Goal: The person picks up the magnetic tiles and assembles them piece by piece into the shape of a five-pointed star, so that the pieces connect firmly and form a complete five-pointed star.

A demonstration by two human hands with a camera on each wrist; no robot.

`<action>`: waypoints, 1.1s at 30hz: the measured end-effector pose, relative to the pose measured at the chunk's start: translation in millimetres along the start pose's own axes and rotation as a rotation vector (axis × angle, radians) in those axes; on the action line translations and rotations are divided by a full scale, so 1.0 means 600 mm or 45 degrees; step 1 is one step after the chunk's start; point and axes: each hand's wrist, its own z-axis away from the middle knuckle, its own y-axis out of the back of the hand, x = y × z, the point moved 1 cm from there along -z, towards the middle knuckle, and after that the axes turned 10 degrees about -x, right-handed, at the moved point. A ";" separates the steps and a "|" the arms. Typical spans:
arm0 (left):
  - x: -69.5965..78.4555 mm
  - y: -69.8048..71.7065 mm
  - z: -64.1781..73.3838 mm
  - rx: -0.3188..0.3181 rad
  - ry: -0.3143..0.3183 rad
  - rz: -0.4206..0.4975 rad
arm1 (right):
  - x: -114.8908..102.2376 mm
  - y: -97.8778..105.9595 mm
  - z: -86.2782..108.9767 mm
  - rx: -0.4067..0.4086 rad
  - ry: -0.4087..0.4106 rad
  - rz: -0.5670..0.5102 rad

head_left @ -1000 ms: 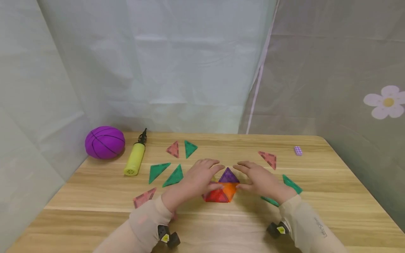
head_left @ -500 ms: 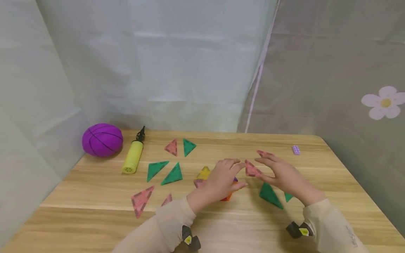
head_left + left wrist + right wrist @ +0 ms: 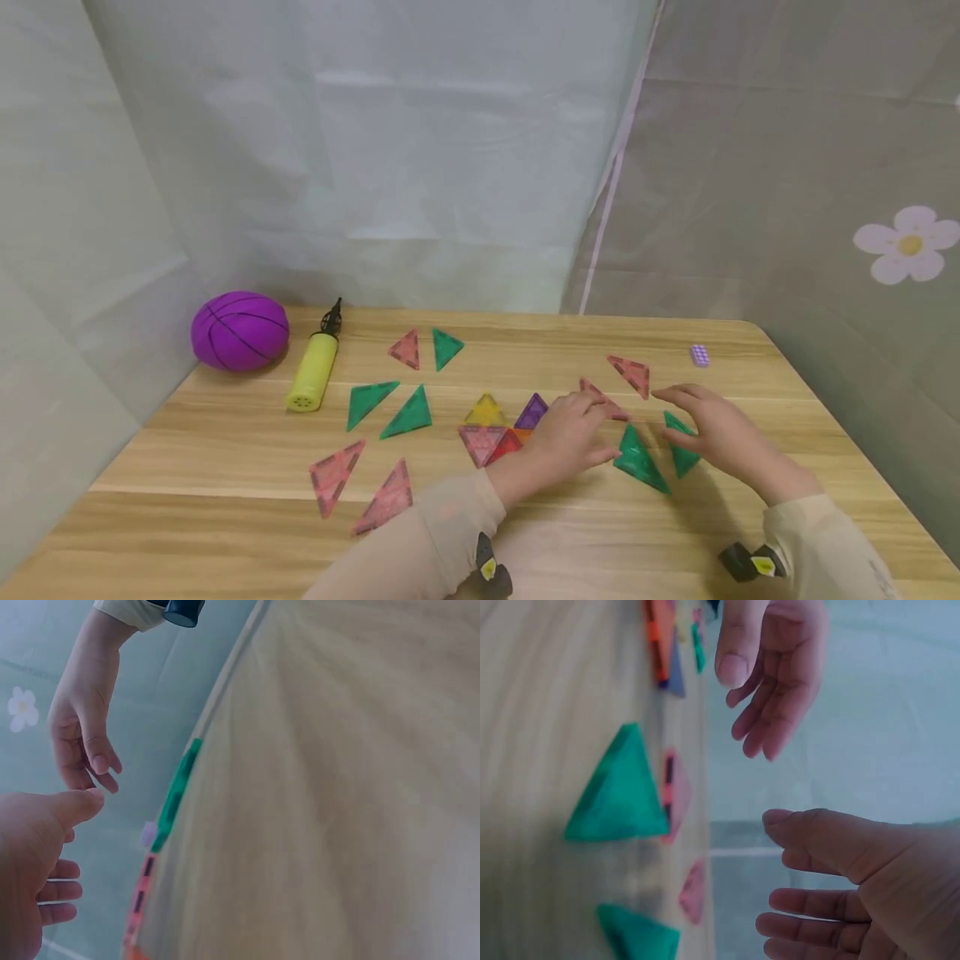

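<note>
My left hand (image 3: 562, 437) is held over the right part of a cluster of joined triangular magnetic tiles, fingers loosely bent and nothing in its grasp. That cluster shows a yellow tile (image 3: 486, 411), a pink tile (image 3: 478, 442), a red tile (image 3: 506, 446) and a purple tile (image 3: 532, 411); its orange part is mostly hidden by the hand. Further right, my right hand (image 3: 723, 433) hovers beside a green triangle (image 3: 681, 446), thumb and fingers spread apart and holding nothing. Between the hands lie another green triangle (image 3: 639, 462) and a pink triangle (image 3: 609, 404).
Left of the cluster lie green triangles (image 3: 408, 414) and pink triangles (image 3: 388, 498), with more behind. A purple ball (image 3: 240, 332) and a yellow hand pump (image 3: 313, 371) sit at the back left. Far right is a small lilac block (image 3: 700, 356). Cloth (image 3: 450, 167) hangs behind the table.
Both hands have moved right from around the cluster, the right hand farther. The yellow, pink and red tiles on its left now show, and the green triangles at right are uncovered.
</note>
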 end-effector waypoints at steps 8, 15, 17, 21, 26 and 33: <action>0.025 -0.021 -0.023 -0.158 -0.038 -0.134 | 0.032 -0.027 0.023 -0.088 -0.070 0.012; 0.034 -0.040 -0.029 -0.225 -0.060 -0.085 | 0.049 -0.044 0.030 -0.099 -0.090 0.017; 0.035 -0.044 -0.030 -0.231 -0.052 -0.086 | 0.050 -0.050 0.030 -0.099 -0.090 0.028; 0.037 -0.050 -0.030 -0.257 -0.053 -0.109 | 0.049 -0.058 0.028 -0.097 -0.078 0.061; 0.035 -0.056 -0.027 -0.262 -0.061 -0.108 | 0.049 -0.061 0.027 -0.095 -0.089 0.078; 0.028 -0.057 -0.023 -0.234 -0.087 -0.127 | 0.048 -0.061 0.027 -0.105 -0.104 0.057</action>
